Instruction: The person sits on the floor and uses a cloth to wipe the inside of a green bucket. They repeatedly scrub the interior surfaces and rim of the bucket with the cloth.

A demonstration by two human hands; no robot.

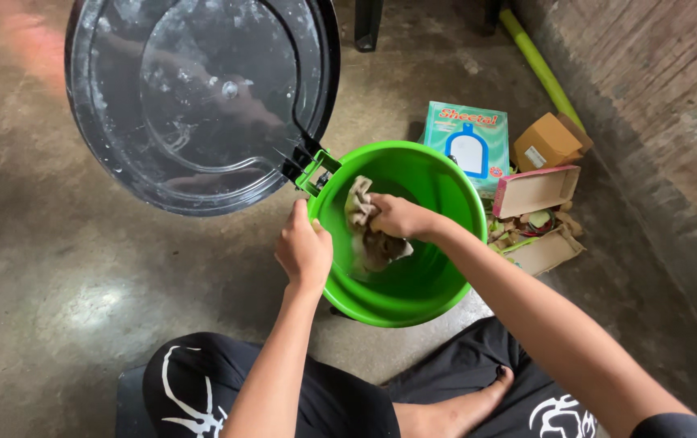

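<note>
Two hands, rag, green bin

Teal carton, brown cardboard boxes, yellow pipe by brick wall

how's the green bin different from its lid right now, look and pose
The green bin is opaque bright green; the lid is clear with a dark rim. The bin stands on the floor, mouth up; the lid is swung open on its hinge. The left hand grips the bin's rim and the right hand presses a cloth inside it; neither hand touches the lid. Both are round.
</note>
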